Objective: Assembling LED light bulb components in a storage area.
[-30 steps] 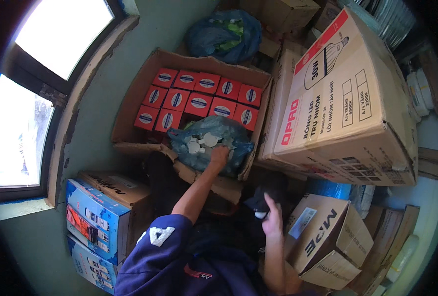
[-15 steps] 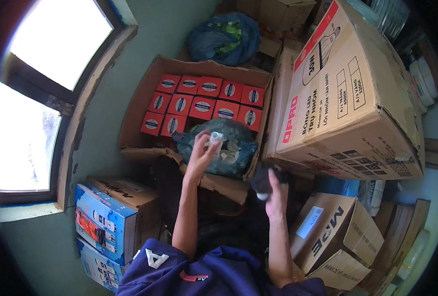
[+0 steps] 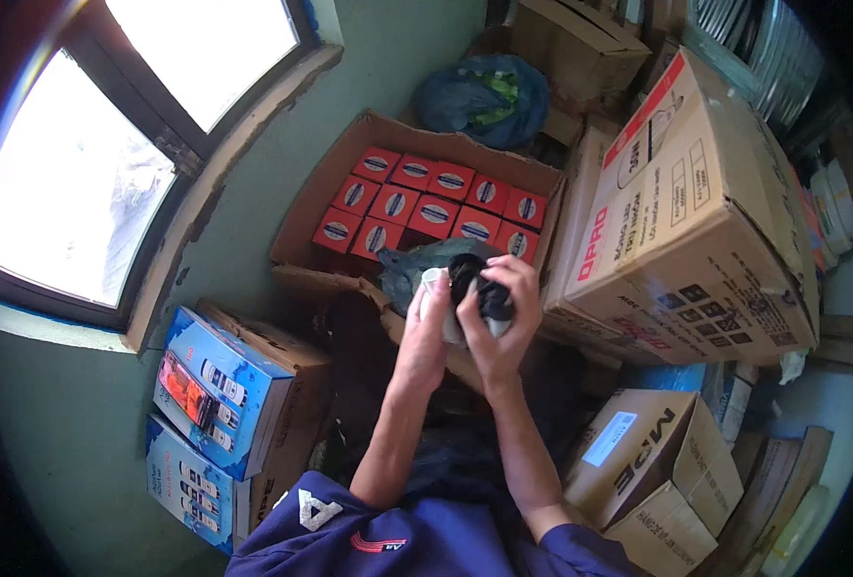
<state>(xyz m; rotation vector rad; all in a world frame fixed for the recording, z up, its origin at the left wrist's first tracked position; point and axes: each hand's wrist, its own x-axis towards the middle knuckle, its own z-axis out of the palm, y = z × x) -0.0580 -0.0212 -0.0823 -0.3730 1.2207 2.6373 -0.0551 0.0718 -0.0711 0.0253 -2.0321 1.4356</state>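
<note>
Both my hands meet in front of my chest above a crumpled dark blue-grey plastic bag [image 3: 417, 264]. My left hand [image 3: 423, 332] grips a small white piece [image 3: 433, 287], part of it hidden by the fingers. My right hand [image 3: 503, 322] is closed around a black rounded object [image 3: 479, 288] pressed against that white piece. Just beyond the hands stands an open cardboard box [image 3: 325, 192] filled with several small red cartons [image 3: 417, 207] with blue and white labels.
A large closed cardboard box [image 3: 695, 207] with red print lies at the right. Blue printed cartons [image 3: 220, 385] stack at the lower left under a window [image 3: 109, 144]. A brown box [image 3: 657, 452] sits at the lower right. A blue bag [image 3: 484, 96] rests behind the open box.
My left hand lifted off the plastic bag with the white piece, and my right hand rose with the black object. Both hands came together at the middle.
</note>
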